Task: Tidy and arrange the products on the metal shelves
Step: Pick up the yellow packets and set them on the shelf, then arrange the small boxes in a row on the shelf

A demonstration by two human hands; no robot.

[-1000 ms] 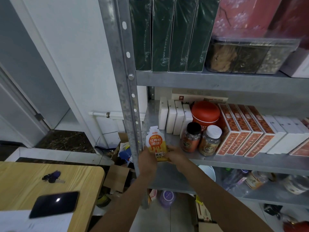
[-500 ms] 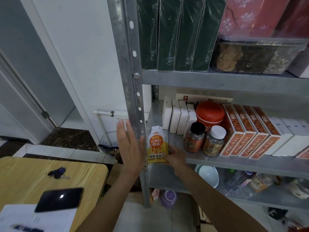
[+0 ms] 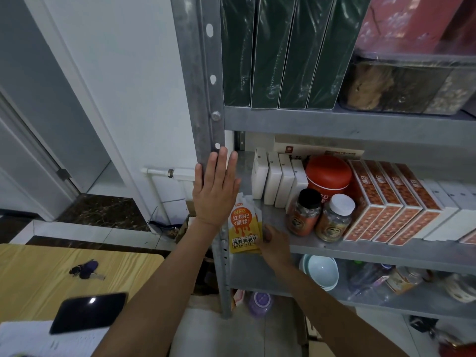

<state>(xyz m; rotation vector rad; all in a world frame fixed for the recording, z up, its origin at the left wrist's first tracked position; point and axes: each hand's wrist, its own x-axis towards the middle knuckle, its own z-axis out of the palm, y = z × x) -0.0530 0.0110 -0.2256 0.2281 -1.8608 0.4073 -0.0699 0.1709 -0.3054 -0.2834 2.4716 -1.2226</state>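
Head view: right hand (image 3: pixel 275 243) holds orange pouches (image 3: pixel 243 228), seemingly unplaced; left hand (image 3: pixel 216 189) flat, fingers straight, on shelf post (image 3: pixel 203 99); jars (image 3: pixel 304 212), boxes (image 3: pixel 386 202) right of right hand appear ranked.

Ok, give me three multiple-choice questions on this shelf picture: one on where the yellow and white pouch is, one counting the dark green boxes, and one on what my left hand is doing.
1. Where on the grey metal middle shelf is the yellow and white drink pouch? A left front end; B right front end; C back, middle.
2. How many dark green boxes stand on the top shelf? A two; B four; C six.
3. How is the left hand? A flat, fingers straight; B clenched fist; C curled round the pouch.
Answers: 1 A, the right hand holds it by the upright post; 2 B, four spines show side by side; 3 A, its fingers point straight up in front of the post.
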